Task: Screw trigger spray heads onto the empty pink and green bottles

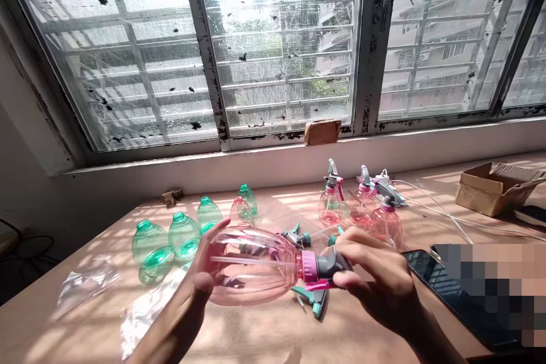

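A clear pink spray bottle (251, 281) lies sideways in the air between my hands, its straw visible through the wall. My left hand (194, 287) cups the bottle's base, thumb on the near side. At the neck, the fingers of my right hand (379, 273) are closed around the grey spray head (330, 266), which has a pink collar (310, 266) and pink trigger. The collar sits against the bottle's mouth; whether it is fully screwed on I cannot tell. Below and behind the bottle lie loose teal-and-grey trigger heads (316, 301), partly hidden.
Several green bottles (149, 242) and a pink one (239, 207) stand without heads at the left. Bottles with spray heads (330, 205) stand at the back right. Plastic wrap (91, 278), a phone (456, 301), cables (443, 213) and a cardboard box (482, 196) also lie on the table.
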Tool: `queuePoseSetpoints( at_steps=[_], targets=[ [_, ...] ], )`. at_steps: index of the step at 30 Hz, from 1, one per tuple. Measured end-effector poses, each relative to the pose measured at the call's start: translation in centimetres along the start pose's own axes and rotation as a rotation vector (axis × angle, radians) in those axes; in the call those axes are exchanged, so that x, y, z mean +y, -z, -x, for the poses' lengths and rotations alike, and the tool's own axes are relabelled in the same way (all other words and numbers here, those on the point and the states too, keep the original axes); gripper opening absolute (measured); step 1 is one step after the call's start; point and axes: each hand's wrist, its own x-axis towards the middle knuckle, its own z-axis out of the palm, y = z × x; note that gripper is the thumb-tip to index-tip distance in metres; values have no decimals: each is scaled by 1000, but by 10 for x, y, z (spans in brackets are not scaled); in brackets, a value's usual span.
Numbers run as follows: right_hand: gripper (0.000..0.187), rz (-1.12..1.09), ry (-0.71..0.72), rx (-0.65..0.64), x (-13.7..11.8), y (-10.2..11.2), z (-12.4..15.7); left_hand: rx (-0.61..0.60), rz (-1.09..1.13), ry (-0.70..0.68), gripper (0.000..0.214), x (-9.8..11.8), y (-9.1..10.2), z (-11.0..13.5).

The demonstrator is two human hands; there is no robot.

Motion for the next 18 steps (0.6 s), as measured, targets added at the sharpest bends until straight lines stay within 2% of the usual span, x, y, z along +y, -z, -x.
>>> queuePoseSetpoints(
  at_steps=[2,5,7,9,11,14,16,18],
  targets=[
    [28,-23,11,-34,-2,-5,1,-1,221,150,94,3,0,0],
    [41,-125,-147,-108,-2,-12,7,57,220,166,83,14,-2,1],
    [50,-237,-277,-124,-1,-17,11,133,156,106,78,20,-5,2],
    [53,-360,-392,-84,0,-20,13,191,109,35,76,21,-10,1],
    [54,-537,-564,-67,2,-23,11,228,35,-132,76,19,-13,2],
    [63,-893,-892,-186,8,-22,2,219,-172,-401,83,16,-16,5],
    [68,-1037,-1030,-273,15,-19,-4,183,-292,-464,90,17,-15,9],
    [67,-1097,-1090,-310,21,-14,-6,147,-352,-480,93,21,-14,15]
  ],
)
